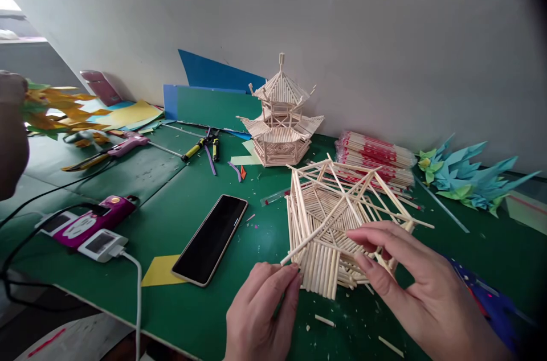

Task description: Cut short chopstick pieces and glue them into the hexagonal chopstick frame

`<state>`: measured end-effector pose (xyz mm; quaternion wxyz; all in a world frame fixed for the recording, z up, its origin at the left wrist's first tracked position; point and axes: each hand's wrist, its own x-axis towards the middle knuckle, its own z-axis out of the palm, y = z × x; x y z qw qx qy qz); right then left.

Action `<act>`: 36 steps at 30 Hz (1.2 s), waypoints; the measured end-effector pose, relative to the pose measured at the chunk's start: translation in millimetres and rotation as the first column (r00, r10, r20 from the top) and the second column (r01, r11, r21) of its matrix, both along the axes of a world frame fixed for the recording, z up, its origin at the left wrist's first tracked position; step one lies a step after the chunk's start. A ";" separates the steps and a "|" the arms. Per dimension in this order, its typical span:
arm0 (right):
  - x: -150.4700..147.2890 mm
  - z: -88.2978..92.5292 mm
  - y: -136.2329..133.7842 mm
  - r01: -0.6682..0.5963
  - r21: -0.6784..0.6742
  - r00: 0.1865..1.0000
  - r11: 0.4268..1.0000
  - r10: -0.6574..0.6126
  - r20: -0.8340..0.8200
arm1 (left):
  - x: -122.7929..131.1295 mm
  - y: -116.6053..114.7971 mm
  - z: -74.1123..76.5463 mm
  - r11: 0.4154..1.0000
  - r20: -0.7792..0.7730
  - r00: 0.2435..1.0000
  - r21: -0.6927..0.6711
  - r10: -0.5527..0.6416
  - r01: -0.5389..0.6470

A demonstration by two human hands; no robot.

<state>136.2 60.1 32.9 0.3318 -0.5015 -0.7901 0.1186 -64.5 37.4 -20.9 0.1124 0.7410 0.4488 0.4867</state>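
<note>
A half-built model of thin wooden sticks [318, 270] sits on the green table, its open frame of roof beams facing up. One stick [314, 234] slants across it, its lower end beside my left hand [265, 310]. That hand is closed in a pinch at the model's front left corner; what lies between the fingertips is hidden. Over the model's right side hovers my right hand [410, 281], thumb and forefinger apart with nothing visible between them. Behind stands a finished-looking stick pagoda [282, 116] with tiered roofs. Short stick offcuts [325, 321] lie in front.
A phone [211, 238] lies left of my hands, near a purple power strip [96, 221] with cables. Farther back are a glue gun [128, 146] and pliers [196, 147]. Bundled sticks [371, 159] and blue paper leaves [474, 176] lie right. Another person's hand [12, 133] is far left.
</note>
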 end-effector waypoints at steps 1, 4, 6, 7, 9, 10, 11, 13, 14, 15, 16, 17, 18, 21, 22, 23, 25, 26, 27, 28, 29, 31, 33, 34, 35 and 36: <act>-1.8 0.3 1.8 -0.004 -0.015 1.000 1.000 0.004 -0.008 | 0.0 0.2 -0.3 1.000 0.003 1.000 0.005 -0.001 0.001; -6.2 1.4 6.4 -0.015 -0.069 0.999 0.997 0.013 -0.032 | 0.5 1.2 -1.2 1.000 0.021 1.000 0.003 0.001 -0.001; -8.4 2.1 8.6 -0.031 -0.121 0.999 0.992 0.026 -0.047 | 0.9 2.0 -1.9 1.000 0.027 1.000 -0.011 -0.002 0.002; -9.4 2.4 9.6 -0.038 -0.152 0.998 0.988 0.030 -0.053 | 1.0 2.3 -2.3 1.000 0.027 1.000 -0.018 -0.003 0.004; -11.4 2.9 11.5 -0.057 -0.205 0.997 0.977 0.047 -0.055 | 0.9 2.7 -3.2 1.000 0.026 1.000 -0.027 -0.007 0.008; -12.5 3.1 12.4 -0.065 -0.221 0.997 0.973 0.055 -0.055 | 0.7 2.8 -3.6 1.000 0.027 1.000 -0.028 -0.008 0.008; -13.8 3.2 13.4 -0.072 -0.229 0.997 0.971 0.060 -0.057 | 0.5 2.8 -4.0 1.000 0.029 1.000 -0.026 -0.009 0.010; -16.3 3.4 15.3 -0.074 -0.234 0.996 0.970 0.062 -0.058 | 0.0 3.0 -4.4 1.000 0.029 0.999 -0.024 -0.017 0.018; -17.4 3.4 16.1 -0.077 -0.231 0.996 0.970 0.065 -0.058 | -0.2 3.1 -4.4 0.999 0.028 0.999 -0.025 -0.022 0.023; -18.3 3.4 16.7 -0.080 -0.230 0.996 0.970 0.068 -0.057 | -0.3 3.2 -4.2 0.999 0.028 0.999 -0.027 -0.024 0.025; -19.0 3.4 17.1 -0.085 -0.229 0.996 0.970 0.074 -0.055 | -0.3 3.3 -4.0 0.999 0.030 0.999 -0.031 -0.023 0.024; -19.5 3.5 17.4 -0.089 -0.230 0.995 0.969 0.079 -0.053 | -0.2 3.2 -3.7 0.999 0.034 0.999 -0.036 -0.018 0.020; -19.8 3.5 17.4 -0.095 -0.234 0.995 0.968 0.085 -0.054 | 0.0 3.1 -3.5 0.999 0.040 0.999 -0.042 -0.010 0.012; -20.1 3.6 17.0 -0.107 -0.253 0.994 0.962 0.093 -0.066 | 0.4 2.3 -3.2 0.999 0.058 0.998 -0.051 0.008 -0.005; -20.3 3.6 16.9 -0.112 -0.260 0.993 0.959 0.097 -0.071 | 0.6 2.2 -3.1 0.999 0.063 0.998 -0.050 0.008 -0.005; -20.7 3.5 16.8 -0.119 -0.267 0.992 0.956 0.102 -0.077 | 0.7 2.1 -2.9 0.999 0.066 0.998 -0.048 0.009 -0.006; -21.9 3.5 16.8 -0.140 -0.288 0.989 0.947 0.118 -0.091 | 1.0 2.3 -2.1 0.999 0.066 0.998 -0.044 0.014 -0.011; -22.6 3.6 16.9 -0.154 -0.304 0.987 0.940 0.129 -0.100 | 1.2 2.4 -1.6 0.999 0.063 0.998 -0.046 0.017 -0.014; -23.3 3.6 17.1 -0.168 -0.314 0.984 0.934 0.141 -0.108 | 1.5 2.6 -1.2 0.999 0.059 0.998 -0.049 0.021 -0.018; -24.0 3.7 17.4 -0.178 -0.321 0.982 0.930 0.149 -0.113 | 1.7 2.8 -0.8 0.998 0.056 0.998 -0.054 0.026 -0.023; -24.5 3.7 17.6 -0.183 -0.319 0.982 0.930 0.154 -0.113 | 2.1 2.9 -0.6 0.998 0.055 0.998 -0.062 0.030 -0.027; -25.2 3.6 18.0 -0.187 -0.309 0.982 0.933 0.164 -0.099 | 2.9 2.8 -0.6 0.997 0.059 0.998 -0.073 0.038 -0.034; -25.8 3.5 18.1 -0.186 -0.300 0.982 0.936 0.168 -0.085 | 3.8 2.4 -1.1 0.996 0.065 0.997 -0.080 0.048 -0.042; -26.1 3.4 17.9 -0.188 -0.296 0.982 0.936 0.171 -0.084 | 4.2 1.9 -1.2 0.996 0.067 0.996 -0.081 0.051 -0.045; -26.5 3.4 17.5 -0.190 -0.293 0.981 0.937 0.172 -0.085 | 4.5 1.3 -1.3 0.996 0.069 0.996 -0.080 0.054 -0.049; -26.9 3.3 17.1 -0.190 -0.293 0.981 0.937 0.173 -0.085 | 4.8 0.5 -1.3 0.996 0.072 0.996 -0.075 0.058 -0.053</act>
